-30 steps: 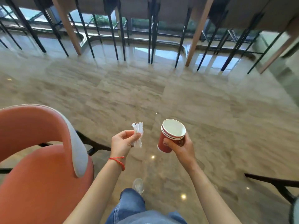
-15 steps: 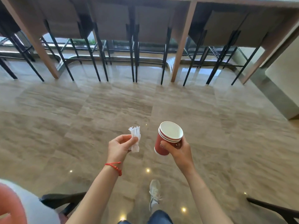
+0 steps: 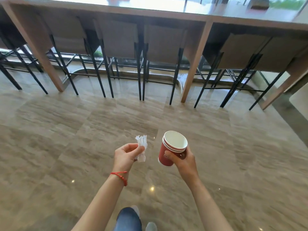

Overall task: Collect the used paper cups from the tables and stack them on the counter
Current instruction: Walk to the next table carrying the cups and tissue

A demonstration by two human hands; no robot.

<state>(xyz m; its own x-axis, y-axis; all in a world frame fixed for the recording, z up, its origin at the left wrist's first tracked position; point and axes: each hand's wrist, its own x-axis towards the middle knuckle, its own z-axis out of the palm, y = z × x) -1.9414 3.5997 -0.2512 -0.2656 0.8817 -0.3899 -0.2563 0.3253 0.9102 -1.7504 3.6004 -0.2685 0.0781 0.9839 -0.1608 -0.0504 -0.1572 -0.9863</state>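
My right hand [image 3: 183,161] grips a stack of red paper cups [image 3: 168,150] with white insides, held upright and tilted slightly left, above the floor. Three nested rims show at the top. My left hand [image 3: 126,155] pinches a crumpled white napkin [image 3: 141,148] between thumb and fingers, just left of the cups. A red string bracelet circles my left wrist. A long counter [image 3: 150,5] with a glossy top runs across the far side, ahead of both hands.
Several tall bar stools [image 3: 120,40] with black legs are tucked under the counter, between its wooden legs [image 3: 195,64]. A brown box [image 3: 257,3] sits on the counter at the far right. Polished stone floor [image 3: 83,130] lies between me and the stools.
I have walked toward the counter; its top has come into view and the orange chair at the left has dropped out of sight. Both hands keep the same hold on the napkin and the cups.
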